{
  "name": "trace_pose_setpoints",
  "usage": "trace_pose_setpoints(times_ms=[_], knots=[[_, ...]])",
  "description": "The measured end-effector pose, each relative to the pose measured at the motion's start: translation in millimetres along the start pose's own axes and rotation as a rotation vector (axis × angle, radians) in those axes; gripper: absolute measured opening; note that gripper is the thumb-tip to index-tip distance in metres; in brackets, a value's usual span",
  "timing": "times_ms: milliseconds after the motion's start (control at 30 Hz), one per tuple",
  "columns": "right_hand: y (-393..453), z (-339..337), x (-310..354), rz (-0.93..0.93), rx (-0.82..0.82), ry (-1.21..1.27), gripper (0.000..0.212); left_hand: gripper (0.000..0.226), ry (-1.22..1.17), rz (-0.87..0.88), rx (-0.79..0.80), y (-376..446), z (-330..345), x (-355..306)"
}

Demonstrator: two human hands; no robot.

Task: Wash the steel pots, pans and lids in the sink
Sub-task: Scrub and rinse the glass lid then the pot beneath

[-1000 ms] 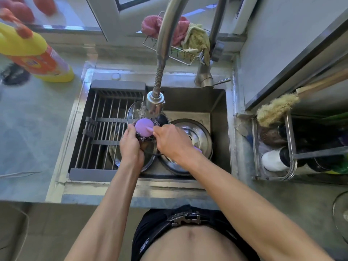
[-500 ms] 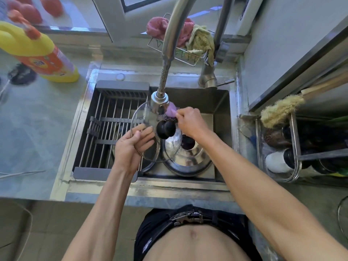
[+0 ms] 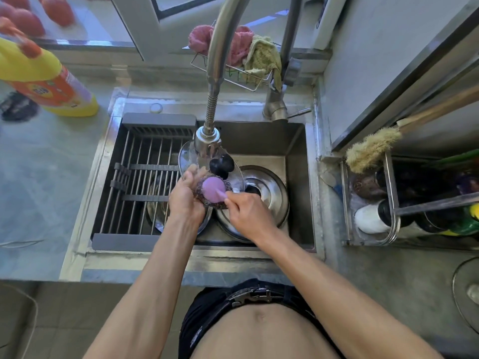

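Glass lid [image 3: 207, 161] with a black knob [image 3: 221, 164] sits tilted right under the tap [image 3: 207, 141], over the sink [image 3: 298, 190]. Left hand [image 3: 185, 196] grips its near edge; right hand [image 3: 248, 211] pinches a purple-handled steel scrubber [image 3: 213, 191] against it. Steel lid [image 3: 269, 200] lies right of the tap.

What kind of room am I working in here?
Most likely a home kitchen: a steel sink with a pull-down tap, a detergent bottle on the counter, and a caddy of bottles with a brush beside the sink.
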State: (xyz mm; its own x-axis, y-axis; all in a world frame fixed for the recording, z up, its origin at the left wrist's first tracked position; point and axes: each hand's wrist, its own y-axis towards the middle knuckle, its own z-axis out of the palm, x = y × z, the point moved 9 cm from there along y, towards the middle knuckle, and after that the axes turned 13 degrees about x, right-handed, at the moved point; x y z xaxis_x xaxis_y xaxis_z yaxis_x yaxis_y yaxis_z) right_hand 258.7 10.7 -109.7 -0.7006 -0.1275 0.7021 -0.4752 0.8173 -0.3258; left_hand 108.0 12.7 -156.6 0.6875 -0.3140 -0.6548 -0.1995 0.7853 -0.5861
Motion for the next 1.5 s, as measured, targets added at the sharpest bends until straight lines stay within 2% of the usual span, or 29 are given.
trace_pose_setpoints(times_ms=[100,233,367,467,533,667,733,800,867,967,1033,1133,1267,1333,1433,1500], knots=[[6,-12,-4,0.001,-0.023,-0.029,0.025,0.030,-0.044,-0.020,0.004,-2,0,5],[6,-27,-43,0.109,-0.050,-0.048,0.026,0.031,-0.061,-0.005,-0.004,-7,-3,2],[18,-41,-77,0.242,-0.085,0.048,0.025,0.030,0.034,-0.014,0.034,-11,-5,-5],[44,-60,-77,0.207,-0.076,0.143,0.041,0.028,0.188,-0.041,0.105,-18,0,-6],[61,-69,-63,0.163,-0.009,0.158,0.050,0.026,0.302,-0.050,0.132,-23,3,-4],[73,-66,-20,0.012,0.165,0.074,0.051,0.027,0.407,-0.047,0.129,-25,7,-5],[71,-60,3,-0.089,0.196,-0.015,0.050,0.030,0.341,-0.053,0.111,-22,5,-7],[67,-52,20,-0.151,0.213,-0.137,0.036,0.035,0.224,-0.079,0.112,-16,3,-8],[61,-45,33,-0.173,0.217,-0.262,0.028,0.035,0.089,-0.109,0.101,-12,1,-11],[45,-32,40,-0.194,0.249,-0.370,0.028,0.022,-0.067,-0.120,0.043,-10,-1,-15],[34,-25,33,-0.196,0.256,-0.382,0.026,0.027,-0.179,-0.096,0.018,-6,-6,-16],[27,-22,5,-0.130,0.232,-0.301,0.025,0.036,-0.223,-0.052,-0.051,-5,-22,-22],[33,-37,-35,0.037,0.117,-0.200,0.029,0.031,-0.121,-0.040,-0.078,-12,-30,-22],[40,-44,-48,0.121,0.070,-0.075,0.031,0.034,-0.061,-0.052,-0.055,-16,-24,-16],[45,-48,-59,0.201,-0.017,0.157,0.049,0.034,0.022,-0.041,-0.031,-19,-15,-13],[38,-48,-63,0.244,-0.083,0.270,0.048,0.032,0.050,-0.014,-0.023,-20,-8,-15]])
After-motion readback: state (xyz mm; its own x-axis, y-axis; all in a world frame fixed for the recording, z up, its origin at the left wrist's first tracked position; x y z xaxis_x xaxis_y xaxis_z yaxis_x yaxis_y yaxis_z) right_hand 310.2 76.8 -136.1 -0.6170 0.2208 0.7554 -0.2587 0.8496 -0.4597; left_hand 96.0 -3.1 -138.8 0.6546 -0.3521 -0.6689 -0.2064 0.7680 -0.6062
